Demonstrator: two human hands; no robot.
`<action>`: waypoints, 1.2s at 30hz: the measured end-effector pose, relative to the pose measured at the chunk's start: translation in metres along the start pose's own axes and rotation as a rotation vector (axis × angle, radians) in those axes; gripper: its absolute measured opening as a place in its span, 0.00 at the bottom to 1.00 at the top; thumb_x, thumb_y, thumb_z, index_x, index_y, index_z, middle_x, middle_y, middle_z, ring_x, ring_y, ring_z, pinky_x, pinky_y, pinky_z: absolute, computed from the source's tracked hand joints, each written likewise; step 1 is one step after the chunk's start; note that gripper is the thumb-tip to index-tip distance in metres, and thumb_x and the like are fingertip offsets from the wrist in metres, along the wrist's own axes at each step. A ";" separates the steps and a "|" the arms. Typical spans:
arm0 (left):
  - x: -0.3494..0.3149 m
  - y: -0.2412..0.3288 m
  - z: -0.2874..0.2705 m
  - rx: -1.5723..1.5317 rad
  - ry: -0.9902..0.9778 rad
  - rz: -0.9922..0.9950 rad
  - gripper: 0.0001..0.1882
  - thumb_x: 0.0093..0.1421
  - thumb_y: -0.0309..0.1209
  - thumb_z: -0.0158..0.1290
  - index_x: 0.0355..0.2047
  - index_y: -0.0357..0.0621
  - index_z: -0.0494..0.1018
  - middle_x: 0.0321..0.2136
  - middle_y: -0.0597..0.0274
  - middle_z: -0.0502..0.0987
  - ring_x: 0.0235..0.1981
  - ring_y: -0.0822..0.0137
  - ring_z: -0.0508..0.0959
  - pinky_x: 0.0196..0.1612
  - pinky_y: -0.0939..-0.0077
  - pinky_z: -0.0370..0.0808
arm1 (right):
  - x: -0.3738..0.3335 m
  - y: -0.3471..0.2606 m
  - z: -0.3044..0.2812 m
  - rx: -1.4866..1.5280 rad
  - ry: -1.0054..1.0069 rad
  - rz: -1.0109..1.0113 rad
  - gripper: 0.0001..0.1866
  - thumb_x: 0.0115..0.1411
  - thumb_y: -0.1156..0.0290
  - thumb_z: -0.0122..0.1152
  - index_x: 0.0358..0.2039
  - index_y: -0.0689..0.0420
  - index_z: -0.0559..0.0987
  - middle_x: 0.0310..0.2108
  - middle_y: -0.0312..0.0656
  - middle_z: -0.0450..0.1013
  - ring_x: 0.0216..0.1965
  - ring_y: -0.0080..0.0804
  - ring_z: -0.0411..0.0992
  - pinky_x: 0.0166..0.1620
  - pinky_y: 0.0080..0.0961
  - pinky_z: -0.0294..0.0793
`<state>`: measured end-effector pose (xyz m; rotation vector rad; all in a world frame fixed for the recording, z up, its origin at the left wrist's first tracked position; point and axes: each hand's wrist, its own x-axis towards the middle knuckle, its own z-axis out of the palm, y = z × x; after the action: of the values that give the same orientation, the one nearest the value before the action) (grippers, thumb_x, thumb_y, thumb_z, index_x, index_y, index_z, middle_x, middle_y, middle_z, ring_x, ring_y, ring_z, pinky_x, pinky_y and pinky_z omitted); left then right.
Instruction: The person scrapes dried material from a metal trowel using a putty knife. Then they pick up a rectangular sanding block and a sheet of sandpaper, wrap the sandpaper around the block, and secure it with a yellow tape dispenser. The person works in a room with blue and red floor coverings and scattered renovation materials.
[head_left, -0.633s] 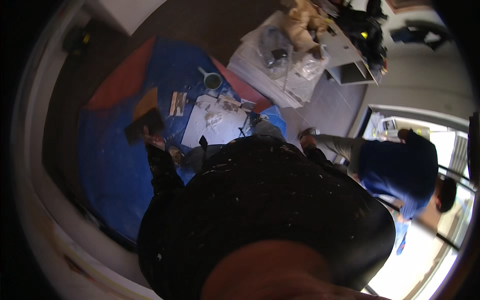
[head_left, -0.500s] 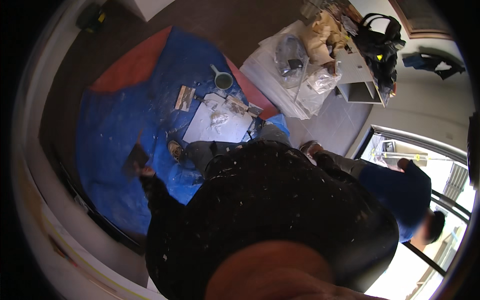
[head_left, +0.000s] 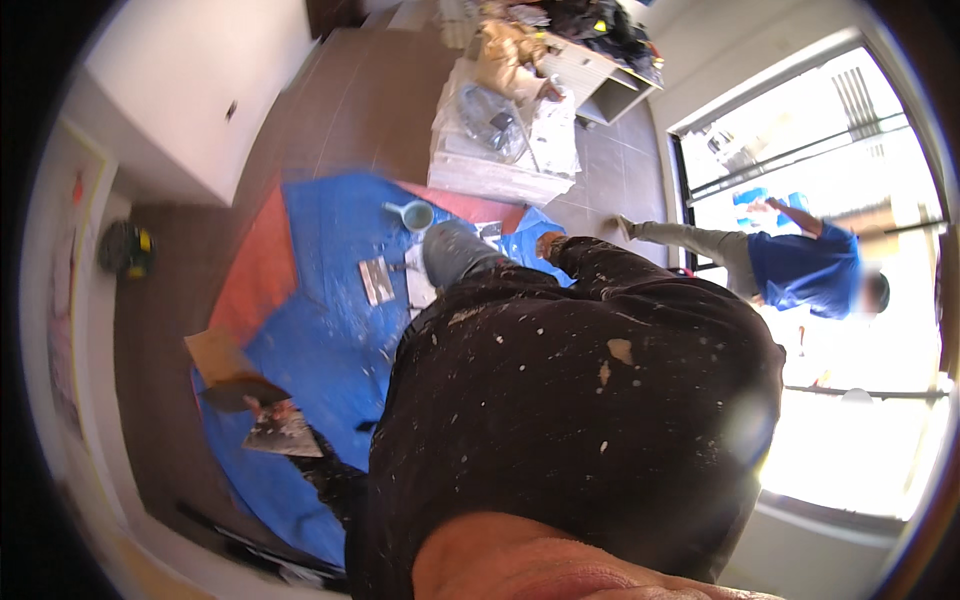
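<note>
Out at the left, my left hand [head_left: 256, 406] is closed around a wide putty knife [head_left: 283, 432], its metal blade smeared with white filler. Against the same hand lie a dark curved piece [head_left: 238, 392] and a flat tan piece [head_left: 218, 356]; whether these are held too, or are one object, I cannot tell. My right hand [head_left: 548, 245] is low on my right side, above the folded edge of the blue sheet [head_left: 330, 230]. Its fingers are too small and partly hidden to read. A plaster-smeared blade [head_left: 377, 281] lies on the sheet beside my leg.
A pale handled pot [head_left: 415, 215] stands on the sheet, near the partly covered white board [head_left: 418, 290]. Plastic-wrapped stacked panels [head_left: 500, 165] and a white cabinet [head_left: 590, 70] are beyond. A person in blue [head_left: 805, 265] is by the glass door. A dark green item [head_left: 127, 250] sits left.
The view has swung, showing more wall and floor at left. The putty knife in my left hand now shows clearly. My right hand has come into view. The other person now has an arm raised.
</note>
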<state>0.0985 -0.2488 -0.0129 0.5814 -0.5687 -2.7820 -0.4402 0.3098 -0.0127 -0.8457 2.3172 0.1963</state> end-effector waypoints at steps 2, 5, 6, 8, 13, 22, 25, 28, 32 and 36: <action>0.071 0.018 0.025 -0.138 -0.483 -0.302 0.41 0.66 0.66 0.35 0.30 0.40 0.81 0.25 0.56 0.79 0.25 0.62 0.79 0.29 0.69 0.75 | -0.002 -0.033 -0.007 0.071 0.105 -0.002 0.11 0.54 0.68 0.58 0.35 0.52 0.84 0.39 0.47 0.80 0.41 0.45 0.79 0.44 0.41 0.78; 0.152 0.018 0.065 -0.260 -0.861 -0.530 0.42 0.66 0.67 0.34 0.30 0.40 0.81 0.26 0.56 0.80 0.26 0.61 0.80 0.29 0.68 0.75 | 0.003 -0.123 -0.041 0.306 0.331 -0.014 0.22 0.52 0.79 0.52 0.45 0.45 0.82 0.43 0.42 0.80 0.46 0.45 0.77 0.51 0.37 0.77; 0.183 0.013 0.089 -0.312 -0.852 -0.570 0.41 0.66 0.66 0.34 0.30 0.40 0.81 0.26 0.54 0.80 0.27 0.59 0.80 0.30 0.66 0.76 | -0.003 -0.154 -0.042 0.343 0.389 -0.080 0.22 0.52 0.78 0.52 0.47 0.46 0.82 0.46 0.45 0.79 0.48 0.43 0.77 0.53 0.36 0.76; 0.239 0.004 0.134 -0.418 -0.843 -0.573 0.39 0.67 0.65 0.35 0.31 0.40 0.80 0.27 0.52 0.81 0.28 0.53 0.81 0.32 0.62 0.78 | 0.027 -0.211 -0.061 0.632 0.321 -0.225 0.20 0.59 0.69 0.54 0.53 0.50 0.78 0.51 0.50 0.76 0.50 0.45 0.76 0.55 0.35 0.74; 0.352 0.078 0.147 -0.253 -0.586 -0.440 0.35 0.65 0.64 0.41 0.34 0.42 0.78 0.27 0.54 0.80 0.26 0.63 0.80 0.32 0.65 0.78 | 0.061 -0.379 -0.198 0.935 0.155 -0.731 0.37 0.59 0.44 0.62 0.62 0.55 0.70 0.48 0.55 0.74 0.46 0.48 0.75 0.49 0.40 0.75; 0.517 0.201 0.206 1.880 0.362 0.391 0.29 0.58 0.47 0.60 0.54 0.42 0.72 0.32 0.59 0.81 0.28 0.63 0.81 0.34 0.64 0.79 | 0.273 -0.456 -0.358 0.938 0.235 -0.731 0.29 0.63 0.50 0.58 0.53 0.61 0.73 0.38 0.58 0.75 0.41 0.56 0.75 0.44 0.44 0.74; 0.605 0.247 0.199 2.006 0.270 0.392 0.29 0.53 0.39 0.64 0.54 0.44 0.72 0.36 0.56 0.82 0.31 0.62 0.82 0.37 0.66 0.81 | 0.314 -0.466 -0.414 0.952 0.376 -0.732 0.24 0.64 0.54 0.57 0.52 0.59 0.74 0.36 0.59 0.75 0.40 0.58 0.75 0.44 0.45 0.74; 0.669 0.281 0.251 1.933 0.307 0.595 0.28 0.53 0.34 0.65 0.54 0.38 0.72 0.37 0.52 0.82 0.34 0.61 0.82 0.40 0.66 0.81 | 0.362 -0.447 -0.470 0.950 0.625 -0.683 0.17 0.66 0.60 0.54 0.50 0.57 0.75 0.38 0.57 0.76 0.41 0.56 0.75 0.44 0.43 0.75; 0.761 0.339 0.273 0.676 0.297 0.431 0.26 0.57 0.32 0.62 0.52 0.29 0.71 0.41 0.47 0.79 0.38 0.58 0.80 0.43 0.64 0.81 | 0.414 -0.403 -0.559 1.411 0.696 -0.479 0.10 0.68 0.68 0.53 0.45 0.59 0.73 0.36 0.53 0.76 0.33 0.42 0.79 0.37 0.36 0.79; 0.842 0.395 0.317 0.914 0.121 0.436 0.28 0.56 0.31 0.63 0.52 0.26 0.69 0.49 0.45 0.74 0.46 0.56 0.77 0.47 0.64 0.79 | 0.465 -0.343 -0.580 1.889 0.678 -0.057 0.06 0.66 0.73 0.55 0.39 0.61 0.68 0.32 0.45 0.74 0.29 0.30 0.78 0.30 0.26 0.80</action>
<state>-0.7268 -0.7600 0.1412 0.6649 -1.7100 -1.9526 -0.8035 -0.4007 0.1718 0.1242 1.7510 -2.1506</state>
